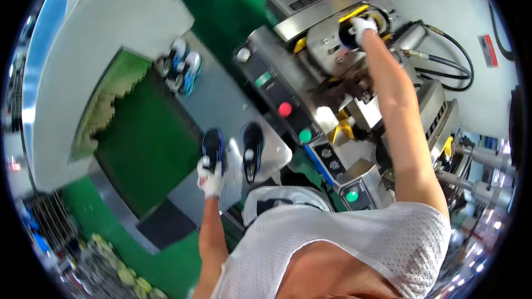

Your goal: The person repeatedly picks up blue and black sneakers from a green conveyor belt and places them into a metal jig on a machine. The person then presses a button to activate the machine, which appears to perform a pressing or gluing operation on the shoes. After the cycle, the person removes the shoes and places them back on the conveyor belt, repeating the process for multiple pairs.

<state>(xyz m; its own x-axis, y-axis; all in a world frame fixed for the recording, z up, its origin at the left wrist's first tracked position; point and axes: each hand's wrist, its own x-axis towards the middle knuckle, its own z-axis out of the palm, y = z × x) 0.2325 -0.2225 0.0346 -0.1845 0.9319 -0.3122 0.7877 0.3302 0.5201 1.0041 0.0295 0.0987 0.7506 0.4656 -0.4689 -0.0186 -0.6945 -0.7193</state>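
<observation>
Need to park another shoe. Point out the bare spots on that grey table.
Bare grey table lies between the far pair of shoes and the near pair of shoes, where the left hand grips one. The machine under the right hand is crowded.

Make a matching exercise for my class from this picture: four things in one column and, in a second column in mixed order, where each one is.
Things:
1. left hand
2. right hand
3. red button
4. far pair of shoes

Places:
A. on the machine's slanted control panel
B. up at the round opening on top of the machine
C. on the near dark shoe on the grey table
D. at the far end of the grey table

Pairs: 1-C, 2-B, 3-A, 4-D
</observation>
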